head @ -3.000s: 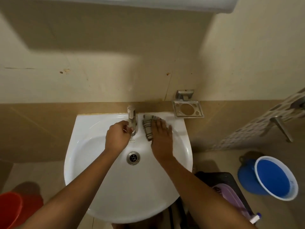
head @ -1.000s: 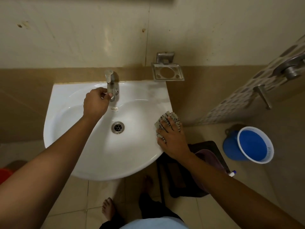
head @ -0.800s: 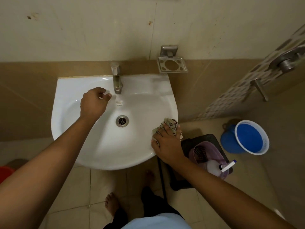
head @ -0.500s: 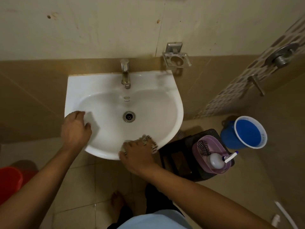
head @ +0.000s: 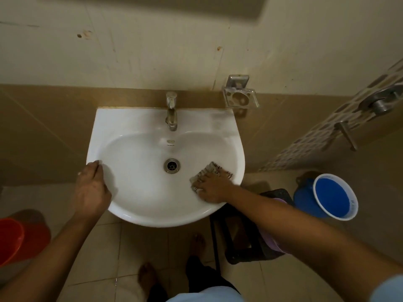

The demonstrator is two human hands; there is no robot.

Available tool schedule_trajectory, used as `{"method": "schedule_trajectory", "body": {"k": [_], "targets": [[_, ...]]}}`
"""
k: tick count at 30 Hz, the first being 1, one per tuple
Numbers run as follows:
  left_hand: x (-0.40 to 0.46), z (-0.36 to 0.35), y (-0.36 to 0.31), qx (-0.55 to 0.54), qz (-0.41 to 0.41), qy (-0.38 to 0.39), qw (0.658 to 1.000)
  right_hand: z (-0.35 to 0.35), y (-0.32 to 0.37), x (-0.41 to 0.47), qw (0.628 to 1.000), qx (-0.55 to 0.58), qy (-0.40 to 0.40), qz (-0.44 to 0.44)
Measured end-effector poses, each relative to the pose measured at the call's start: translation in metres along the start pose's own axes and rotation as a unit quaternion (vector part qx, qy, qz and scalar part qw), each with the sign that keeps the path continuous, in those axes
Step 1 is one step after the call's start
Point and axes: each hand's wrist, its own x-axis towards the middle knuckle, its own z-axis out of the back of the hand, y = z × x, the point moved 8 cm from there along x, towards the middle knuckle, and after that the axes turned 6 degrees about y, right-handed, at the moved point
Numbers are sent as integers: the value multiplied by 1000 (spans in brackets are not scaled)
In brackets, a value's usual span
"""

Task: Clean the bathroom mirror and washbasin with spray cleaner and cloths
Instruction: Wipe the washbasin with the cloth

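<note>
Far left, on the floor: red bucket (head: pixel 15 238), cut by the frame edge.

Left hand (head: pixel 92 188) rests on the left rim of the washbasin (head: pixel 135 210) — fingers bent over the edge toward the bowl, gripping the rim, nothing else in it.

Washbasin is white, wall-mounted, seen from above. Tap (head: pixel 171 112) at the back centre, upright, spout pointing into the bowl. Drain (head: pixel 171 165) in the middle of the bowl, between the two hands.

Right hand (head: pixel 212 187) is inside the bowl on the right slope, palm down, fingers spread flat over the cloth (head: pixel 207 170). Not a closed grip, just pressing it against the porcelain. Cloth is light with dark check lines, partly hidden under the hand, sticking out toward the drain and at the fingertips near the right rim.

On the wall above the basin's right corner: metal soap holder (head: pixel 241 98), just beside the basin, not touching it.

Below the right forearm: dark stool (head: pixel 239 243) on the floor, a purple tub (head: pixel 272 243) on it mostly hidden by the arm — contents not visible.

Further right: blue bucket (head: pixel 333 197) with a white rim, tilted toward the camera. Above it, metal fittings (head: pixel 379 103) on the patterned wall.

Bottom centre: bare feet (head: pixel 148 277) on the tile floor.
</note>
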Motion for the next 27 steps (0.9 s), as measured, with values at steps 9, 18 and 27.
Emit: {"method": "schedule_trajectory", "body": {"k": [9, 18, 27], "targets": [[-2, -4, -1, 16, 27, -9, 999, 51, -88, 58, 947, -314, -44, 52], [-5, -4, -1, -11, 38, -13, 999, 33, -72, 25, 987, -141, -81, 2], [-2, -3, -3, -39, 40, 5, 998, 22, 31, -68, 984, 162, -69, -8]]}}
